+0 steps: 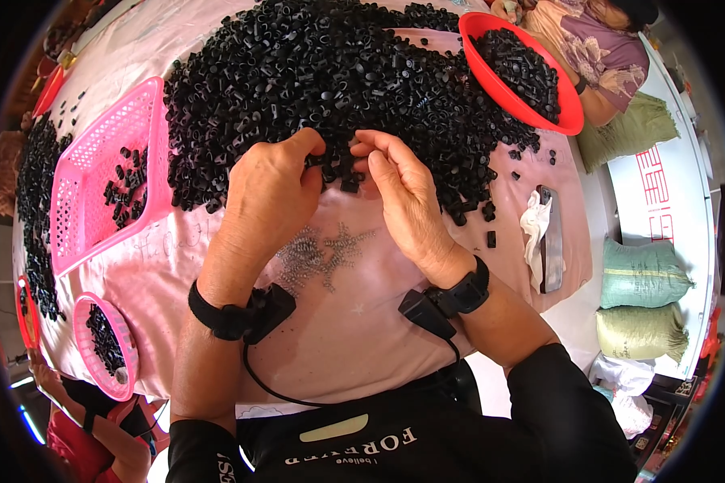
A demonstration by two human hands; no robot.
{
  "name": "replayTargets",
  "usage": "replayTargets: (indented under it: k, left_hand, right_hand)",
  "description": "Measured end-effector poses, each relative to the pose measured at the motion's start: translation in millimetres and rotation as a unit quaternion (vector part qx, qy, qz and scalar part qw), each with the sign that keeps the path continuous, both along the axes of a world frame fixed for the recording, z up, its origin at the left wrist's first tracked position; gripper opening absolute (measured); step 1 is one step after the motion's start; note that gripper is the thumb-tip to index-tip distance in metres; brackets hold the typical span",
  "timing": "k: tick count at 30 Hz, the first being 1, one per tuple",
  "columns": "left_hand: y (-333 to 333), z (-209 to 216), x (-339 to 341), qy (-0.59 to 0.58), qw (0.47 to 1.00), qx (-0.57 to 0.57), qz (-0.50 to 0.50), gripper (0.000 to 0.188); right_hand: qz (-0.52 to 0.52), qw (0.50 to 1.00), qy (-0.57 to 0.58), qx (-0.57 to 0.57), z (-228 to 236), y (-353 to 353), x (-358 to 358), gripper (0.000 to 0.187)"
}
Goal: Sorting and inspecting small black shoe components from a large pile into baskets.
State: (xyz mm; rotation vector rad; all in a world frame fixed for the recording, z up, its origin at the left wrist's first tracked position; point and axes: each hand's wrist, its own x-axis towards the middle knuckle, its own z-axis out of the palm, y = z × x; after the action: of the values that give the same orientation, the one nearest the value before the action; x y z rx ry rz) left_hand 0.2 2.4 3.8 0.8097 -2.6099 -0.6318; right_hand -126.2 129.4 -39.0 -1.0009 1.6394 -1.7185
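Pink cloth covers a broad counter (379, 338), curved by the lens, with filled sacks (644, 275) beyond its right edge. At its middle, the left hand (270, 189) and the right hand (403, 189) face each other just beyond a scatter of springs. In each grip the thumb and fingertips draw in toward small black parts (314, 76), but against so dark a background I cannot tell whether either is clamped on one. These parts lie directly under and past the fingertips, in a heap that spreads toward the far edge. On the near side, between the forearms, lie the small metal springs (330, 258), loose on the cloth.

Farther out, a pink rectangular basket (159, 161) toward the left edge holds a modest batch of black pieces, and a pink round basket (119, 391) at the near left corner holds more. Toward the far right corner, beside a co-worker (600, 48), a red basin (572, 109) carries a fuller load. Near the right edge, a crumpled tissue (536, 229) touches a dark flat slab (551, 249). Judging by amounts, some pieces are already gathered in containers, while far more remain loose in the heap.
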Motion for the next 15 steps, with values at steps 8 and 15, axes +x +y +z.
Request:
replayTargets:
  k: [8, 15]
  left_hand:
    - [3.8, -12.0, -2.7, 0.046, 0.997, -0.018, -0.067, 0.023]
    - [5.1, -15.3, -3.1, 0.031, 0.998, -0.042, -0.042, 0.019]
  right_hand:
    - [-0.003, 1.000, -0.003, -0.001, 1.9, 0.1, -0.4, 0.031]
    - [0.020, 0.999, -0.015, -0.031, -4.0, -1.2, 0.1, 0.033]
